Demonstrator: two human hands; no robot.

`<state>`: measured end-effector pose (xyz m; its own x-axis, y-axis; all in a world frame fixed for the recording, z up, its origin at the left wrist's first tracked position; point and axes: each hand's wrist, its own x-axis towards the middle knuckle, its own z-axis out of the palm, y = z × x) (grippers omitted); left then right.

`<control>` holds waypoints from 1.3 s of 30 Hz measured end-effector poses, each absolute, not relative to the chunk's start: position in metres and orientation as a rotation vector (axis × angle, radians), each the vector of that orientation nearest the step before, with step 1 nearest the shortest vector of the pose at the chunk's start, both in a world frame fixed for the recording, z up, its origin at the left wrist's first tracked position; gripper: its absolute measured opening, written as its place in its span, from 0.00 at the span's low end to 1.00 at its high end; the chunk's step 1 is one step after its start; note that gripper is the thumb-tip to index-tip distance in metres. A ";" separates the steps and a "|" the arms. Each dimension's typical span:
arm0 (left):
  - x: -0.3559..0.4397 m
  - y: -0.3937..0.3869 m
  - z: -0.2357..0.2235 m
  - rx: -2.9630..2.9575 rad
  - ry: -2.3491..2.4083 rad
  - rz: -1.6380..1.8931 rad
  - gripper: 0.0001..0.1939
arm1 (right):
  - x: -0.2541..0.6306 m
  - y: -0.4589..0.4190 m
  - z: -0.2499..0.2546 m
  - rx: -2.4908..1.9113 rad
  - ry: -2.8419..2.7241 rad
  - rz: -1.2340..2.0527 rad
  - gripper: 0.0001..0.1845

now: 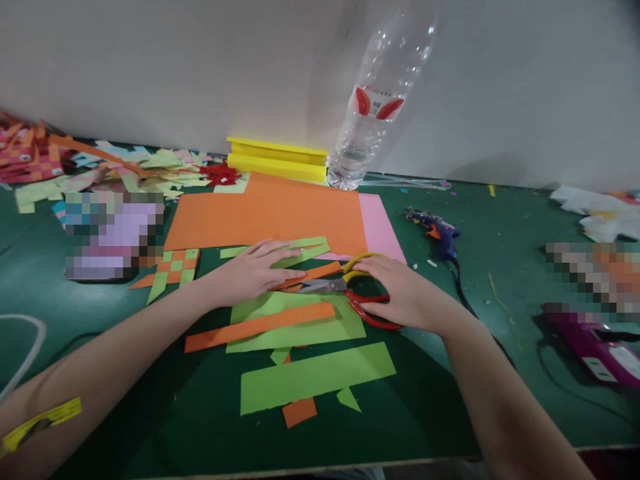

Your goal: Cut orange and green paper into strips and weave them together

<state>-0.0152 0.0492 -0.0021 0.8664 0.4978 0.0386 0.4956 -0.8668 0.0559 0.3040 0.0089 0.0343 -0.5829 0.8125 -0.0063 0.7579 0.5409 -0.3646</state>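
My right hand [400, 293] has its fingers at the yellow and red handles of a pair of scissors [327, 285], whose blades point left. My left hand [255, 273] lies on the paper pieces with fingers stretched out, its fingertips close to an orange paper strip [323, 271] and a green strip [315, 248]. The scissor tips reach toward my left thumb. Just below are a green paper sheet [300, 339] and, across it, another orange strip [260, 327]. Nearer to me lies a wide green strip [320, 379] with small scraps around it. What sits under my left fingers is hidden.
An orange sheet [270, 217] overlaps a pink sheet [383, 227] behind my hands. A woven paper piece [175, 269] lies left. Farther back stand a yellow folded piece [277, 161] and a plastic bottle [375, 107]. A corded glue gun [440, 233] is at right.
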 end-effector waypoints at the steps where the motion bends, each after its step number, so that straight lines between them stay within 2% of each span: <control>1: -0.015 0.049 -0.002 2.985 0.797 0.079 0.28 | 0.304 0.009 0.034 -1.339 -2.621 0.487 0.26; 5: -0.014 0.049 0.001 2.947 0.810 0.062 0.27 | 0.307 0.009 0.036 -1.338 -2.630 0.469 0.26; 10: -0.013 0.048 0.006 2.902 0.810 0.076 0.21 | 0.312 0.009 0.037 -1.347 -2.600 0.503 0.26; 15: -0.013 0.048 0.006 2.898 0.768 0.082 0.30 | 0.312 0.008 0.038 -1.335 -2.585 0.519 0.26; 19: -0.012 0.048 0.005 2.880 0.774 0.086 0.30 | 0.309 0.008 0.039 -1.323 -2.596 0.517 0.24; 27: -0.012 0.046 0.003 2.858 0.783 0.127 0.38 | 0.306 0.007 0.040 -1.312 -2.597 0.521 0.23; 29: -0.012 0.046 0.003 2.863 0.779 0.137 0.36 | 0.306 0.006 0.040 -1.312 -2.588 0.529 0.23; 34: -0.013 0.047 0.003 2.903 0.800 0.115 0.21 | 0.306 0.006 0.040 -1.320 -2.593 0.527 0.23; 39: -0.014 0.048 0.002 2.934 0.791 0.095 0.22 | 0.305 0.007 0.039 -1.346 -2.609 0.517 0.23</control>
